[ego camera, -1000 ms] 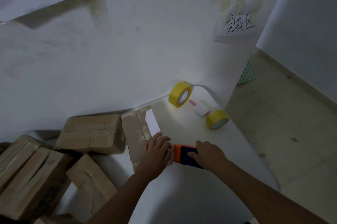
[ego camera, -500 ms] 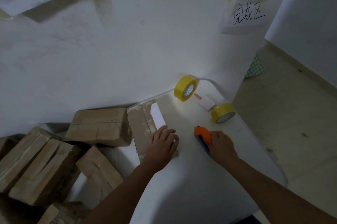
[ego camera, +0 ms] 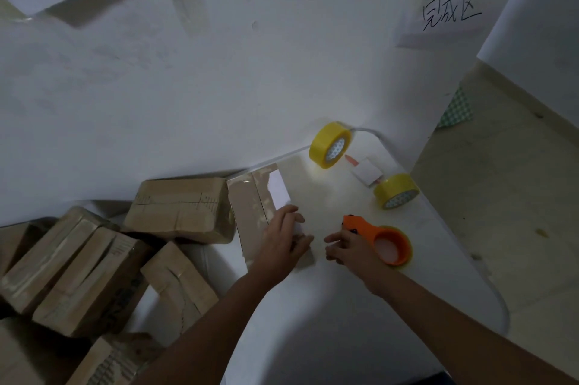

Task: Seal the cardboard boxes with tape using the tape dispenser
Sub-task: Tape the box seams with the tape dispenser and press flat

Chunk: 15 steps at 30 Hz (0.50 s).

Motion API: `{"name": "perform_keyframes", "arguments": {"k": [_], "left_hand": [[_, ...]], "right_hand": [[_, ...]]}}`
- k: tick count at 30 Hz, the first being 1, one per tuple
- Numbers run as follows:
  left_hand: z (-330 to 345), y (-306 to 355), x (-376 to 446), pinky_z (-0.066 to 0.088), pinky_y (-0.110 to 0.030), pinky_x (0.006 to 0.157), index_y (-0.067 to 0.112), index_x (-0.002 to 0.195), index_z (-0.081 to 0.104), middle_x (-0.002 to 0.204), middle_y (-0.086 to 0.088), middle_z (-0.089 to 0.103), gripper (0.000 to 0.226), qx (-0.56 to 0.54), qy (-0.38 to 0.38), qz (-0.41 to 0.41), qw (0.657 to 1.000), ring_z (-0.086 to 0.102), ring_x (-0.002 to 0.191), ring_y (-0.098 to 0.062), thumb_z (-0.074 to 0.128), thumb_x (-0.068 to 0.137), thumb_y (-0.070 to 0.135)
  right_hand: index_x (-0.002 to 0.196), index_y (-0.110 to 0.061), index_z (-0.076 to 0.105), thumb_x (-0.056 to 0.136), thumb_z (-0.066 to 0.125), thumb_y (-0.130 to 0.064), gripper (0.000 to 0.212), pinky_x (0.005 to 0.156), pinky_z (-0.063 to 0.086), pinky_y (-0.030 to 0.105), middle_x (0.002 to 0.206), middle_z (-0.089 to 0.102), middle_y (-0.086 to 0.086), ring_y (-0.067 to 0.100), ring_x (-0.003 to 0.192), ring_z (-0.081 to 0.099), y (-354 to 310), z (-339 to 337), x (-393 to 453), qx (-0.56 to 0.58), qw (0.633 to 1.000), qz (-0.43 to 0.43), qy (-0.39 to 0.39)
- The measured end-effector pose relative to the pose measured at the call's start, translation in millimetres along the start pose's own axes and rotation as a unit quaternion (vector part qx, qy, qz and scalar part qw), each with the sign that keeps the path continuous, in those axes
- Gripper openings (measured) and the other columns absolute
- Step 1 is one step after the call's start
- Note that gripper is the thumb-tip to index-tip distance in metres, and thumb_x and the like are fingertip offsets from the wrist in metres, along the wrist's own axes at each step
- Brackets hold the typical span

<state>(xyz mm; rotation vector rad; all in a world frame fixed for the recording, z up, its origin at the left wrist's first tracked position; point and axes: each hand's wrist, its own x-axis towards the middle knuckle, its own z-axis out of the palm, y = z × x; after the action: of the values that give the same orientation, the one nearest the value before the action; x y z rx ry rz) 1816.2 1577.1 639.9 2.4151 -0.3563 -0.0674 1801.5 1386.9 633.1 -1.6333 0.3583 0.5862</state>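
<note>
- Leftmost, a heap of cardboard boxes (ego camera: 78, 272) lies below the table's left edge, most of them already striped with tape; one more box (ego camera: 181, 209) lies against the wall just beside the flat box being worked on.
- Next, the flat box (ego camera: 250, 212) rests on the white table (ego camera: 407, 306) with its long axis running from the wall toward the person, a taped seam running the same way and a white label near its far end.
- Then the left hand (ego camera: 283, 243) lies on the near end of that box, fingers spread fairly flat and pressing it down, not curled round anything.
- Right of it, across a narrow gap of bare table, the right hand (ego camera: 347, 246) has loosely curled fingers reaching toward the box edge; whether they pinch a tape end I cannot tell.
- Just beyond that hand, the orange tape dispenser (ego camera: 380, 240) lies on the table, its nose pointing away toward the wall, touching or almost touching the right hand, so the right hand is by far the nearer one to take it.
- Farthest right and back, two yellow tape rolls (ego camera: 330, 145) (ego camera: 396, 190) sit with a small white card (ego camera: 366, 171) between them.
</note>
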Motion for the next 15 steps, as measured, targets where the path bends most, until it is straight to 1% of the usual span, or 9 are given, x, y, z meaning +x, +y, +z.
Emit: {"name": "perform_keyframes", "arguments": {"k": [2,4,5,7,9,10,12,13,15], "left_hand": [[-5.6,-3.8,-3.1,0.043,-0.036,0.104,0.017,0.118,0.054,0.144,0.000,0.045,0.027,-0.011,0.047,-0.010,0.999,0.045,0.129,-0.016,0.058,0.097,0.033],[-8.3,-11.1,-12.0,0.038,-0.037,0.109,0.017,0.124,0.057,0.147,0.002,0.047,0.032,0.021,0.065,-0.013,0.998,0.044,0.134,-0.015,0.051,0.100,0.037],[-7.8,-14.5,-17.6,0.033,-0.039,0.114,0.018,0.131,0.055,0.150,0.003,0.044,0.039,0.044,0.053,-0.010,0.998,0.039,0.138,-0.014,0.047,0.101,0.041],[-4.4,-19.3,-26.9,0.018,-0.039,0.123,0.022,0.145,0.045,0.158,0.007,0.031,0.053,0.089,0.013,0.000,0.996,0.023,0.148,-0.010,0.038,0.101,0.051],[-0.4,-21.5,-29.6,0.004,-0.035,0.123,0.025,0.151,0.034,0.163,0.011,0.017,0.063,0.128,-0.012,0.019,0.991,0.008,0.151,-0.008,0.031,0.100,0.061],[0.9,-22.0,-29.6,0.000,-0.033,0.122,0.026,0.153,0.029,0.164,0.011,0.013,0.067,0.151,-0.018,0.028,0.988,0.004,0.152,-0.009,0.029,0.099,0.065],[2.1,-23.2,-29.4,-0.001,-0.035,0.121,0.026,0.154,0.025,0.164,0.010,0.010,0.071,0.192,-0.027,0.038,0.980,0.002,0.152,-0.012,0.030,0.097,0.067],[2.4,-23.5,-29.5,0.002,-0.038,0.121,0.024,0.154,0.026,0.164,0.008,0.011,0.071,0.208,-0.028,0.041,0.977,0.004,0.152,-0.015,0.031,0.097,0.066],[4.3,-24.4,-30.3,0.014,-0.044,0.121,0.020,0.153,0.031,0.163,0.003,0.018,0.070,0.247,-0.026,0.050,0.967,0.013,0.151,-0.022,0.035,0.097,0.063]], "right_hand": [[0.109,-0.011,0.063,0.090,0.064,-0.010,0.019,0.077,0.050,0.026,0.085,0.069,0.006,0.013,0.082,0.066,1.7,-2.6,0.1,0.022,1.000,-0.008,0.006],[0.108,-0.016,0.062,0.091,0.062,-0.010,0.017,0.073,0.049,0.022,0.085,0.070,0.005,0.012,0.082,0.066,3.9,-4.0,-0.5,0.054,0.998,-0.010,0.018],[0.106,-0.017,0.063,0.092,0.061,-0.011,0.015,0.072,0.049,0.021,0.085,0.070,0.004,0.011,0.082,0.067,5.2,-3.8,-1.3,0.068,0.997,-0.012,0.023],[0.100,-0.015,0.066,0.093,0.061,-0.013,0.009,0.070,0.048,0.020,0.083,0.072,0.003,0.011,0.080,0.067,8.3,-2.2,-3.2,0.076,0.996,-0.020,0.034],[0.095,-0.009,0.068,0.093,0.061,-0.013,0.008,0.069,0.048,0.020,0.080,0.072,0.003,0.011,0.079,0.067,11.6,-0.6,-4.6,0.066,0.996,-0.032,0.051],[0.093,-0.007,0.068,0.093,0.061,-0.012,0.009,0.069,0.047,0.020,0.079,0.072,0.003,0.012,0.077,0.066,12.6,-0.3,-5.0,0.061,0.996,-0.038,0.059],[0.092,-0.006,0.068,0.093,0.060,-0.012,0.010,0.068,0.046,0.019,0.079,0.072,0.004,0.010,0.076,0.065,13.5,-0.5,-5.2,0.045,0.995,-0.054,0.069],[0.091,-0.007,0.068,0.093,0.060,-0.013,0.010,0.066,0.046,0.016,0.079,0.072,0.002,0.008,0.075,0.066,13.4,-1.2,-5.2,0.034,0.995,-0.061,0.071],[0.090,-0.011,0.068,0.094,0.059,-0.014,0.010,0.062,0.045,0.009,0.080,0.073,0.000,0.004,0.075,0.066,12.8,-3.4,-4.8,0.022,0.995,-0.069,0.069]]}}
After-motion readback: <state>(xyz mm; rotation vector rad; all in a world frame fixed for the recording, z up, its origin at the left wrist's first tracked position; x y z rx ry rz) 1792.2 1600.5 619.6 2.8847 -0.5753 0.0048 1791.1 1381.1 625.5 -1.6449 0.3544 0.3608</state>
